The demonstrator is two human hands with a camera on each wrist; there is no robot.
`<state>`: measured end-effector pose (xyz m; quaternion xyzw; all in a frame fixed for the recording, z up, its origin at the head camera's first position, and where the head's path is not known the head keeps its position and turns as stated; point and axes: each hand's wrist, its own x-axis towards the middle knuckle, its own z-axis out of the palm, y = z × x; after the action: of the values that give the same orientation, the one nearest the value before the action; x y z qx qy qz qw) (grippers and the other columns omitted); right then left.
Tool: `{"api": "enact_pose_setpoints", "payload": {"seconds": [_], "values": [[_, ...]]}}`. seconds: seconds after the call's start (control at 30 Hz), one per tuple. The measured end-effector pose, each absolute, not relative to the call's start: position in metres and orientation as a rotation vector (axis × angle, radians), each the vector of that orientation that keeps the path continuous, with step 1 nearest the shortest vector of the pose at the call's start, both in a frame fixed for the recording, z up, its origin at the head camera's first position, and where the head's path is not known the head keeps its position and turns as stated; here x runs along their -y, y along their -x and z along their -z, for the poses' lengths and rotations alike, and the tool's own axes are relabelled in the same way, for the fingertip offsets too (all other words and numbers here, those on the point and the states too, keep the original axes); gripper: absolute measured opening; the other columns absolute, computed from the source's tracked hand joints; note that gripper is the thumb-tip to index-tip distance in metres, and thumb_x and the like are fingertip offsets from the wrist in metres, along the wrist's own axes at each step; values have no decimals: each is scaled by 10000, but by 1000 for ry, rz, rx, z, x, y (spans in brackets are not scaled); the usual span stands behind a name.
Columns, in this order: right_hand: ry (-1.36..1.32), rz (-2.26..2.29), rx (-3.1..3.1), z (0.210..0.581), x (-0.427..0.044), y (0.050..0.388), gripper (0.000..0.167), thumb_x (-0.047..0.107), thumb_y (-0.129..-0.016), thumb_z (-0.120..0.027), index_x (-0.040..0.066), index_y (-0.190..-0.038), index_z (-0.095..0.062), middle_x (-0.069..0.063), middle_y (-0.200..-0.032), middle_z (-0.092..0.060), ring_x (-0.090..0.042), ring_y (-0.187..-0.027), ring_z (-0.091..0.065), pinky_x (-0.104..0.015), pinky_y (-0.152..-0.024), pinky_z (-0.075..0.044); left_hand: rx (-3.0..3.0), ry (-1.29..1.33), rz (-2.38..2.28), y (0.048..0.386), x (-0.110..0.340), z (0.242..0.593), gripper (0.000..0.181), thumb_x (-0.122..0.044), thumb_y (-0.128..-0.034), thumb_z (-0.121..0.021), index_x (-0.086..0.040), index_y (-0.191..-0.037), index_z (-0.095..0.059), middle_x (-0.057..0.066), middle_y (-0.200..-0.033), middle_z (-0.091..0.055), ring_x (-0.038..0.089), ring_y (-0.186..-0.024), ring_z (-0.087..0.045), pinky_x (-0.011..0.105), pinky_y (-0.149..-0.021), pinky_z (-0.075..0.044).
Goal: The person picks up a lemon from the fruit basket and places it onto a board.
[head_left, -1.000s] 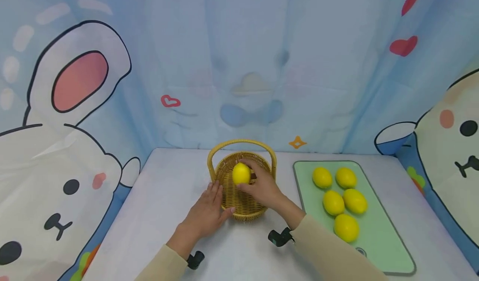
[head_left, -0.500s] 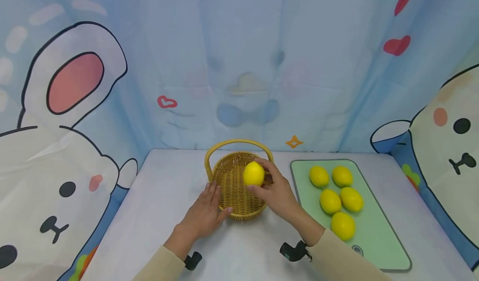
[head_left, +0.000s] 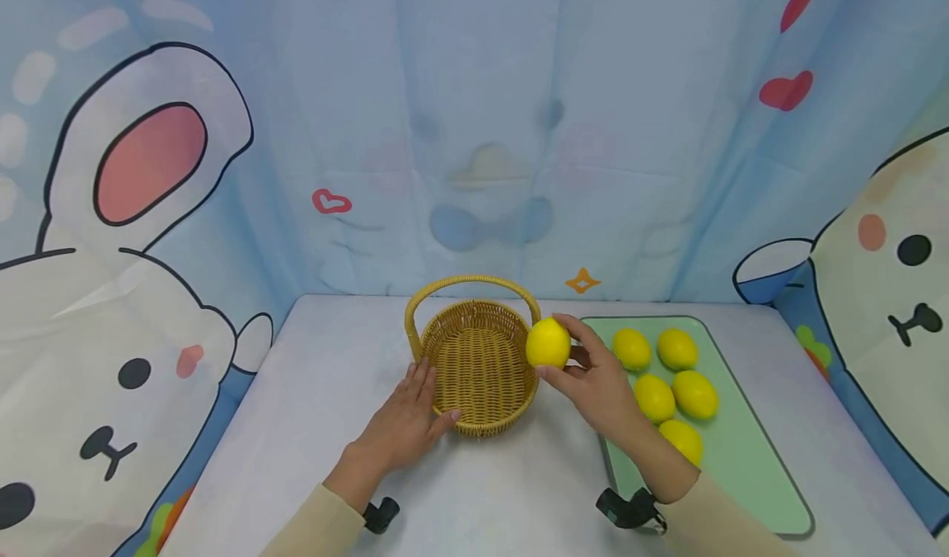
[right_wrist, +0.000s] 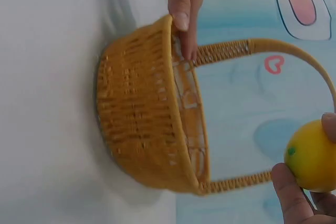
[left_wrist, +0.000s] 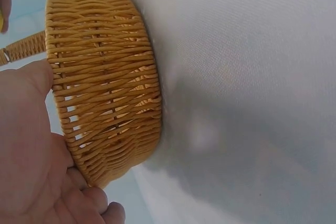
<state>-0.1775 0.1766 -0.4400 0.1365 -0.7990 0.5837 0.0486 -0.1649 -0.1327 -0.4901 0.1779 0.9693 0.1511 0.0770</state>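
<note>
My right hand (head_left: 604,388) pinches a yellow lemon (head_left: 548,344) between thumb and fingers, just right of the wicker basket (head_left: 478,367). In the right wrist view the lemon (right_wrist: 313,156) shows a small green stem end, near the foot of the basket's arched handle (right_wrist: 294,56). My left hand (head_left: 404,421) rests against the left front of the basket rim, fingers extended and thumb spread along the front. The left wrist view has its thumb touching the rim of the woven wall (left_wrist: 105,87). Woven bottom shows inside the basket in the head view.
On the right lies a green board (head_left: 749,483) with a grey edge, bearing several lemons (head_left: 695,394); my right forearm crosses over it. A white table (head_left: 319,392) supports everything. Behind stands a blue printed curtain (head_left: 489,87).
My right hand has carried the lemon rightward, from over the basket's inside to beyond its right rim. The left hand stays at the basket, and the view has shifted slightly.
</note>
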Motion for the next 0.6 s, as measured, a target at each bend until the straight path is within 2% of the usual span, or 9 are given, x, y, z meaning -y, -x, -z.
{"api": "enact_pose_setpoints", "payload": {"seconds": [0.17, 0.23, 0.47, 0.6], "values": [[-336, -1719, 2452, 435, -209, 172, 708, 77, -975, -771, 128, -1581, -409, -155, -1496, -497, 29, -1126, -616, -161, -873, -586, -2901, -530, -475, 166, 132, 492, 897, -639, -1100, -354, 44, -1660, -198, 223, -1761, -83, 370, -1643, -65, 493, -1321, -207], [-284, -1646, 2481, 432, -223, 169, 709, 102, -981, -770, 112, -1582, -392, -164, -1497, -491, 87, -1109, -587, -138, -862, -574, -2900, -532, -480, 165, 132, 492, 892, -633, -1101, -359, 45, -1659, -202, 226, -1760, -87, 371, -1642, -69, 493, -1320, -214], [-180, -1410, 2552, 434, -275, 155, 733, 174, -997, -764, 107, -1609, -365, -184, -1504, -482, 168, -1098, -510, -56, -813, -526, -2891, -521, -504, 163, 133, 489, 879, -614, -1106, -378, 46, -1658, -202, 232, -1759, -86, 380, -1640, -76, 505, -1317, -217], [-52, -1313, 2627, 437, -301, 148, 769, 281, -1012, -750, 106, -1629, -326, -223, -1531, -463, 183, -1071, -459, -25, -777, -505, -2887, -522, -524, 163, 133, 489, 885, -624, -1102, -374, 40, -1661, -198, 224, -1762, -80, 374, -1642, -71, 505, -1317, -214]]}}
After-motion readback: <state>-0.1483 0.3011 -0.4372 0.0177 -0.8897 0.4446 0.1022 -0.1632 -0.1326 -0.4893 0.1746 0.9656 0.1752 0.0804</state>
